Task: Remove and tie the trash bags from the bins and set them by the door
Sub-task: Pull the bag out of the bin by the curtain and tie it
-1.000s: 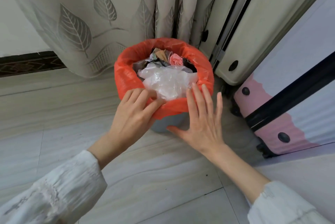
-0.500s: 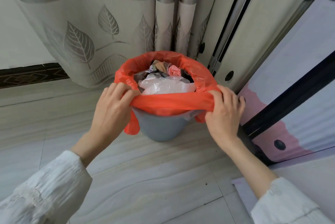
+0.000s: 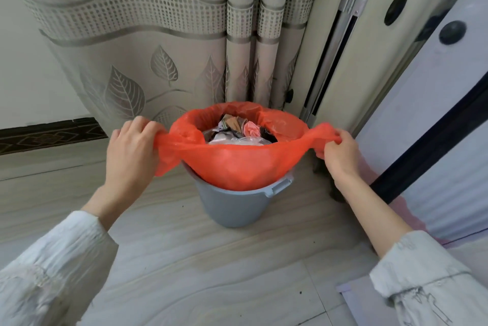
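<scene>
An orange trash bag [image 3: 237, 164] full of crumpled plastic and paper sits partly raised out of a small grey bin [image 3: 232, 206] on the floor. My left hand [image 3: 129, 148] is closed on the bag's left edge, pulled out to the side. At the bag's right edge, my right hand [image 3: 340, 154] grips the bunched plastic in the same way. The bag's rim is off the bin's lip and stretched wide between both hands. The bin's rim and one handle show below the bag.
A beige leaf-patterned curtain [image 3: 148, 48] hangs right behind the bin. A cream suitcase [image 3: 369, 43] and a white and pink suitcase [image 3: 435, 127] stand close on the right. Pale tiled floor [image 3: 211, 273] spreads in front and to the left.
Both hands took hold of the bag's rim, peeled it off the bin and pulled it outward and up. The bag now stands higher than the bin's lip.
</scene>
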A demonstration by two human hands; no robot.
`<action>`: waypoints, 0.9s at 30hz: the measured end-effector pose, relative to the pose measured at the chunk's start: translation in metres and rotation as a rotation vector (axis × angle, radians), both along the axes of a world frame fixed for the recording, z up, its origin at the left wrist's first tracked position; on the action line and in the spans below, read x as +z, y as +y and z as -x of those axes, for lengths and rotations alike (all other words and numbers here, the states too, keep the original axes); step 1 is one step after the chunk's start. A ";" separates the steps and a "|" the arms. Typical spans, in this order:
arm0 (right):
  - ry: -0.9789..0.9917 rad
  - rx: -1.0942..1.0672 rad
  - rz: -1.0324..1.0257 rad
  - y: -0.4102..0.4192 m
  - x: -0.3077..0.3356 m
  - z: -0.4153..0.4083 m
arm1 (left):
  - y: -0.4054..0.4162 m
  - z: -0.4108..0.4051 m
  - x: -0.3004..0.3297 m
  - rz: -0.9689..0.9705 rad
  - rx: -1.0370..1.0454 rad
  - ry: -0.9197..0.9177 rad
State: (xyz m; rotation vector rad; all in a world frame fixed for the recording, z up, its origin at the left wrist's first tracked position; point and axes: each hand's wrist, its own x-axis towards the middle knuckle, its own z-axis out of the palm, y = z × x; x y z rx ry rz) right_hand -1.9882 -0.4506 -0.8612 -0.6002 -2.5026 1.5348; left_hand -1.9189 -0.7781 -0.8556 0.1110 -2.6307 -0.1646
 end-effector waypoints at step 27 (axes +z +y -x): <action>0.433 0.442 0.373 -0.095 0.196 0.032 | 0.031 0.069 0.183 0.418 -0.561 0.220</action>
